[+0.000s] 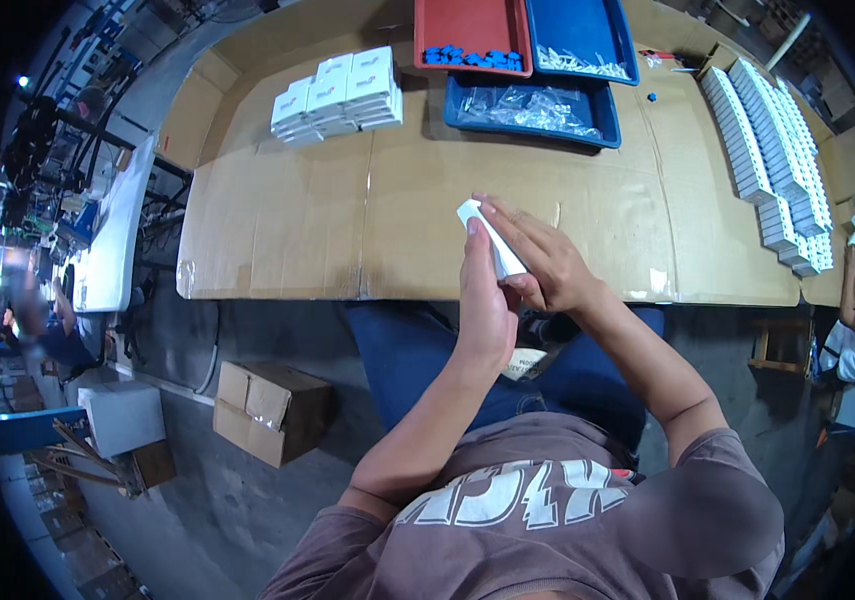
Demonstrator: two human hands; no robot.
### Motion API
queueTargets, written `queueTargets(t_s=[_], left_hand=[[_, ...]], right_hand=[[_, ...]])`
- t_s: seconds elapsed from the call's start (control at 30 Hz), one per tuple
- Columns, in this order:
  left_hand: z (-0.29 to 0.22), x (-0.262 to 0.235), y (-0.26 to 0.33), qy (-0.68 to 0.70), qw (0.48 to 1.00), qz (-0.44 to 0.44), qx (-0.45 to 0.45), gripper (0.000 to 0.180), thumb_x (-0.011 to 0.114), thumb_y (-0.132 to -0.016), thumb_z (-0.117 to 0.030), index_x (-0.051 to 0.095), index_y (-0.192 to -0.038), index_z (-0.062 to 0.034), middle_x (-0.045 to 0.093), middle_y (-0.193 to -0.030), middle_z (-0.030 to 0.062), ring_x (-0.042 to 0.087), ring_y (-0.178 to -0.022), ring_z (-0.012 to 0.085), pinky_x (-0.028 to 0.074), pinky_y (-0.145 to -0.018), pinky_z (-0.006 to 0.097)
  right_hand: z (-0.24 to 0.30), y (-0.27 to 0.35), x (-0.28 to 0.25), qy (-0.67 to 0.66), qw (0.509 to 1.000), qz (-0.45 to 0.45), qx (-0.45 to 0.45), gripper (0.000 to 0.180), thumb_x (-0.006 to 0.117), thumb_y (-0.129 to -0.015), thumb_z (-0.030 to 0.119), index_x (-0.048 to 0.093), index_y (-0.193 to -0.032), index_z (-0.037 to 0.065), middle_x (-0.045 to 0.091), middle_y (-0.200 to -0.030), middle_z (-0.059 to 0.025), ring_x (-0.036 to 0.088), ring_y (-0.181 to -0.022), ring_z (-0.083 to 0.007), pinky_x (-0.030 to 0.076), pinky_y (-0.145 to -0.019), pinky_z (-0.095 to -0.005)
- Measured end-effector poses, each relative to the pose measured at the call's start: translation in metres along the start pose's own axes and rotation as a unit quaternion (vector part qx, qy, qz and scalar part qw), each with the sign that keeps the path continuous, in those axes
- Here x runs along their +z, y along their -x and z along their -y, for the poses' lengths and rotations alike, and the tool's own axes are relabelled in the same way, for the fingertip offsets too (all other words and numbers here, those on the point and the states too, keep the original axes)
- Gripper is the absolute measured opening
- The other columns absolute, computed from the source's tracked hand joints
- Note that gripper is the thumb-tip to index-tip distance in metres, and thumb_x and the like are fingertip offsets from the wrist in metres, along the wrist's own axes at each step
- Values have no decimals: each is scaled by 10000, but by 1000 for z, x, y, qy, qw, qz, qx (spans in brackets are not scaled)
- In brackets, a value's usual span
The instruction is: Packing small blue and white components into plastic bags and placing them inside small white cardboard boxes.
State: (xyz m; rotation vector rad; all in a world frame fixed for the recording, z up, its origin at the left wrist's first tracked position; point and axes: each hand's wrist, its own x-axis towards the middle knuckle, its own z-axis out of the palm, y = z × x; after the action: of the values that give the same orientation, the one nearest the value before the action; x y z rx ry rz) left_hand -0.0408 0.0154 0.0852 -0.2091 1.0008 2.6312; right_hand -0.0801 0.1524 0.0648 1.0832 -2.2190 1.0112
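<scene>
Between my two hands is a small white box [503, 257], held tilted just above the near edge of the cardboard-covered table. My left hand [484, 300] grips it from the left side, thumb along its edge. From the right, my right hand [545, 255] presses on it with fingers stretched along its upper side and the thumb near its lower end. Part of the box is hidden by the fingers. Stacked white boxes [335, 97] of similar look stand on the table at the far left.
A red tray [472, 22] holds blue pieces; one blue tray [587, 30] holds white pieces, another blue tray [532, 132] clear plastic bags. Long rows of white boxes [767, 150] line the right side. A cardboard carton [267, 410] sits on the floor. Other people are at both sides.
</scene>
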Motion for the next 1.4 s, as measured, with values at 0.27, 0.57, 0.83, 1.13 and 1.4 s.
queueTargets(t_s=[0.27,0.57,0.83,1.13,1.4], left_hand=[[6,2,8,14,999,-44,-7,558,443,-1081,-569,461,-1458,-158,573,-1252,-11,578,-1155,98,488,-951,285],[17,-8,-1,-44,996,-25,67,595,396,-1100,-535,392,-1524,-118,551,-1318,24,565,-1197,133,467,-1030,332],[6,-4,-1,-231,951,27,205,649,384,-1123,-384,207,-1648,-46,357,-1606,101,427,-1371,163,356,-1134,315],[16,-22,2,-392,877,3,279,729,358,-1108,-511,217,-1638,-31,520,-1417,85,507,-748,37,407,-568,169],[26,-20,4,-388,859,1,334,675,362,-1093,-419,321,-1547,79,499,-1329,213,504,-1164,293,404,-1039,407]], right_hand=[[1,10,3,-18,1000,-10,11,629,530,-1001,354,500,-1472,-60,569,-1433,-286,609,-1271,-442,505,-1070,-453],[10,7,4,-194,976,-44,84,619,447,-1079,452,536,-1465,-25,518,-1510,-260,516,-1392,-434,408,-1151,-510],[43,11,-15,-130,972,-56,190,599,787,-882,129,576,-1424,-14,564,-1481,-234,592,-1332,-381,494,-1080,-432],[49,21,-17,-44,989,39,139,596,661,-949,43,455,-1496,-74,503,-1514,-268,594,-1288,-427,552,-998,-421],[47,34,-13,-21,994,32,106,572,605,-972,29,428,-1500,-104,493,-1510,-295,620,-1245,-443,579,-936,-425]])
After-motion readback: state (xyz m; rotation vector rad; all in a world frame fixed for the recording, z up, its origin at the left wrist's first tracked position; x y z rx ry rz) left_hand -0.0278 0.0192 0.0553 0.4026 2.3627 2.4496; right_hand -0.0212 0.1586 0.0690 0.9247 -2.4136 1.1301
